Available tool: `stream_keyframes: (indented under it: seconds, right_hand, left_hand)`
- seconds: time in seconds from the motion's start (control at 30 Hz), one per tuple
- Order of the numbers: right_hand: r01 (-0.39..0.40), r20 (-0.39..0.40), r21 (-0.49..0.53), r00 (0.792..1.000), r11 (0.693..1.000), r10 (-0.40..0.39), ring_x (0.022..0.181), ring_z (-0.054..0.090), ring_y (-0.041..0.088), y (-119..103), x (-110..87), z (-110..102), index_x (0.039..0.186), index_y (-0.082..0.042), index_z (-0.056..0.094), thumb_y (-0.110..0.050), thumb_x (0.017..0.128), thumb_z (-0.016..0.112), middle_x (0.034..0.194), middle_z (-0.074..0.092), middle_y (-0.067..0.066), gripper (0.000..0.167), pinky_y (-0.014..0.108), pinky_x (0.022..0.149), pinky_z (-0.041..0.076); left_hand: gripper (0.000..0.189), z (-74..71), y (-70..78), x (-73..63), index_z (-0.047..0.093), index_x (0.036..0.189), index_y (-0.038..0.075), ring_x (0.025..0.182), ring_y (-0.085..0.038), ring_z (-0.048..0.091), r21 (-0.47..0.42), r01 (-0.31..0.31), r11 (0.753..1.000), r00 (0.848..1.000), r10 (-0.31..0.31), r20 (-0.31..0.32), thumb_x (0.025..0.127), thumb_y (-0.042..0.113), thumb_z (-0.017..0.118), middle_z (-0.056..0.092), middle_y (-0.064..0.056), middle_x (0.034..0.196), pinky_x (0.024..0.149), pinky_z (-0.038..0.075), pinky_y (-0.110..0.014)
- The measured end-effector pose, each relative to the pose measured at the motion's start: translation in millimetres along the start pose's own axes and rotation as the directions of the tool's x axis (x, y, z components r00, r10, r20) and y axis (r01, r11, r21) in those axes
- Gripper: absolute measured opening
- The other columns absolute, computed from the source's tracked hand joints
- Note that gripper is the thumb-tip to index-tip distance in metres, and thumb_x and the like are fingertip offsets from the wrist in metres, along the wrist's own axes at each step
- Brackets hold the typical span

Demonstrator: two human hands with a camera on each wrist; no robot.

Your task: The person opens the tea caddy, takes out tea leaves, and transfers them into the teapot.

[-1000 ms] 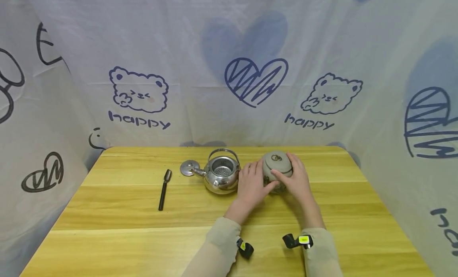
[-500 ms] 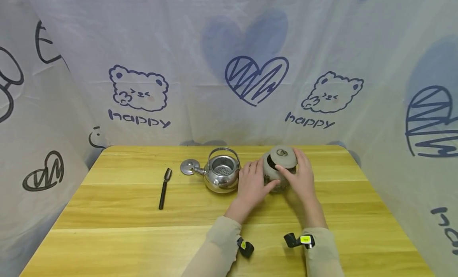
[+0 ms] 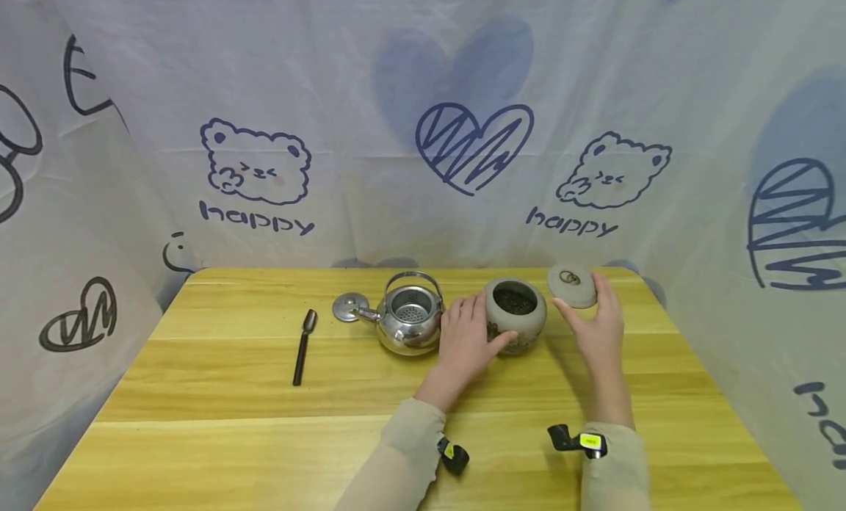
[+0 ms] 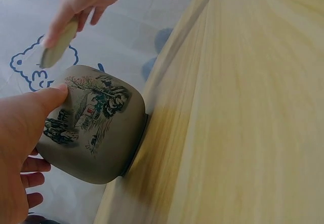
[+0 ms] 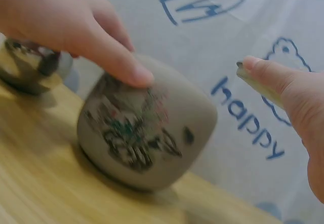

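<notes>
A grey-brown ceramic jar [image 3: 526, 326] stands on the table, its mouth uncovered and dark loose contents showing inside. My left hand [image 3: 465, 341] holds the jar from its left side, with the thumb across the front. In the left wrist view, a landscape painting decorates the jar wall [image 4: 96, 127]. To the right of the jar, my right hand [image 3: 603, 333] pinches the round lid [image 3: 572, 292] at its edges, thumb on the near left and fingers on the right. The right wrist view shows the lid [image 5: 259, 85] edge-on, raised beside the jar.
Left of the jar stands a shiny metal teapot [image 3: 408, 336] with its strainer exposed and handle upright. Its small metal lid [image 3: 349, 307] lies by the spout. Farther left is a dark-handled scoop [image 3: 303, 349]. A printed cloth [image 3: 370, 203] hangs behind the wooden table [image 3: 264, 452].
My right hand has lifted the lid off the jar and carried it to the right, exposing the opening. The left hand has stayed on the jar.
</notes>
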State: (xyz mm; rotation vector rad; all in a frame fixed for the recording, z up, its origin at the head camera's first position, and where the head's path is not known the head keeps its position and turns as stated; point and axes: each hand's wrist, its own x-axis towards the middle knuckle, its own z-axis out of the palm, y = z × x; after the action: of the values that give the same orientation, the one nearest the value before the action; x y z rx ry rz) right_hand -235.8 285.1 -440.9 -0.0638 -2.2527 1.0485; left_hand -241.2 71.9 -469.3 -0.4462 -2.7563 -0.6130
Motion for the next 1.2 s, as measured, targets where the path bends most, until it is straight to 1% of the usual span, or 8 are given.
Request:
stream_keyframes:
  seconds: [0.1,0.23,0.4,0.5,0.73,0.97,1.2]
  right_hand:
    - [-0.073,0.016,-0.008,0.997,0.997,0.073,0.136,0.038,0.043,9,-1.4,-6,0.142,0.002,0.043,-0.020,0.079,0.081,0.146,0.043,0.025,0.076,0.055,0.116,0.027]
    - [-0.175,0.054,-0.024,0.983,0.984,0.176,0.142,0.030,0.042,20,-5.4,-10,0.148,-0.001,0.035,-0.024,0.083,0.078,0.153,0.033,0.024,0.081,0.054,0.119,0.022]
    - [-0.234,0.101,-0.060,0.966,0.970,0.239,0.146,0.024,0.042,31,-8.6,-10,0.151,-0.002,0.028,-0.029,0.087,0.074,0.157,0.026,0.024,0.084,0.056,0.120,0.018]
    - [-0.237,0.119,-0.079,0.962,0.968,0.245,0.145,0.024,0.043,37,-9.5,-8,0.151,0.001,0.028,-0.031,0.087,0.073,0.156,0.026,0.026,0.084,0.055,0.120,0.018]
    - [-0.211,0.145,-0.126,0.963,0.969,0.228,0.142,0.029,0.046,50,-12.6,-2,0.146,0.007,0.033,-0.029,0.086,0.075,0.151,0.033,0.031,0.082,0.055,0.118,0.022]
    - [-0.244,0.201,-0.186,0.939,0.952,0.280,0.141,0.028,0.047,59,-17.3,1,0.148,0.008,0.028,-0.036,0.088,0.072,0.151,0.030,0.032,0.087,0.056,0.117,0.023]
    - [-0.261,0.263,-0.288,0.904,0.921,0.338,0.139,0.029,0.049,63,-20.9,3,0.149,0.009,0.024,-0.040,0.091,0.066,0.150,0.029,0.035,0.087,0.058,0.115,0.024]
  left_hand:
    - [0.092,-0.3,-0.1,0.3,0.030,0.152,0.012,0.133,-0.026,0.043,-0.005,0.005,1.000,1.000,-0.005,0.016,0.085,0.070,0.054,0.049,-0.005,0.144,0.112,0.035,-0.045]
    - [0.092,-0.2,-0.3,0.4,0.030,0.152,0.011,0.134,-0.026,0.042,-0.018,0.005,1.000,1.000,-0.005,0.024,0.085,0.070,0.054,0.049,-0.006,0.145,0.112,0.034,-0.045]
    - [0.091,1.2,-0.9,0.3,0.032,0.151,0.010,0.133,-0.027,0.043,-0.023,0.000,1.000,1.000,0.000,0.012,0.085,0.069,0.055,0.049,-0.006,0.144,0.111,0.035,-0.046]
    - [0.091,1.8,-1.0,0.3,0.032,0.151,0.011,0.133,-0.026,0.043,-0.019,0.001,1.000,1.000,-0.001,0.013,0.085,0.070,0.054,0.049,-0.006,0.144,0.111,0.035,-0.046]
    - [0.092,-0.2,0.0,-0.2,0.029,0.152,0.012,0.134,-0.026,0.042,-0.013,0.010,1.000,1.000,-0.009,0.030,0.086,0.070,0.053,0.048,-0.005,0.145,0.112,0.034,-0.045]
    - [0.091,0.0,0.4,0.3,0.030,0.152,0.011,0.134,-0.026,0.042,-0.003,0.011,1.000,0.999,-0.011,0.031,0.086,0.070,0.053,0.049,-0.005,0.145,0.112,0.035,-0.045]
    - [0.091,-2.0,1.5,-0.2,0.030,0.152,0.011,0.135,-0.026,0.042,-0.003,0.018,1.000,0.999,-0.018,0.041,0.086,0.070,0.053,0.048,-0.005,0.145,0.112,0.034,-0.045]
